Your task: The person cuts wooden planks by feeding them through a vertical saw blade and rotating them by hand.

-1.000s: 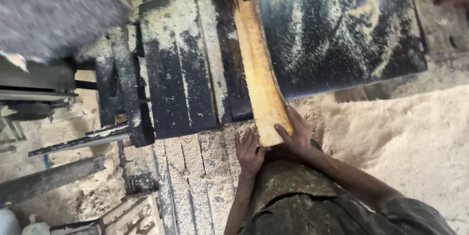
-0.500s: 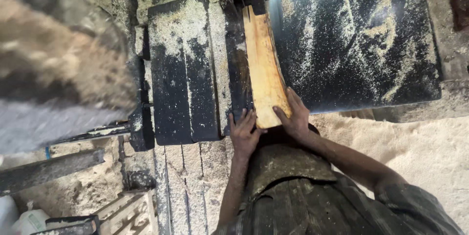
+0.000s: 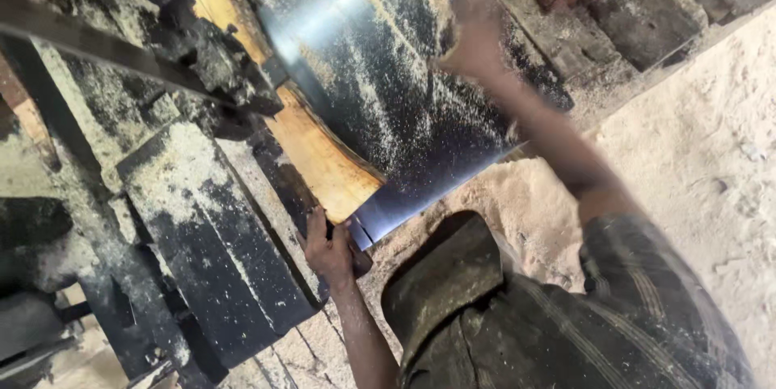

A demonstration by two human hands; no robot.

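the left hand [image 3: 327, 247] presses curled fingers on the near end of the wooden plank [image 3: 319, 154] lying beside the dark metal table [image 3: 380, 90], while the blurred right hand [image 3: 477, 37], grip unclear, reaches far across it; feeding seems under way, needing steady forward pressure.

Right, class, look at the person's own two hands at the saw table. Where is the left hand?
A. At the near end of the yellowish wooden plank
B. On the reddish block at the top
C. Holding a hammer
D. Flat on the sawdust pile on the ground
A: the left hand sits at the near end of the wooden plank, while the blurred right hand reaches over the dark metal table.
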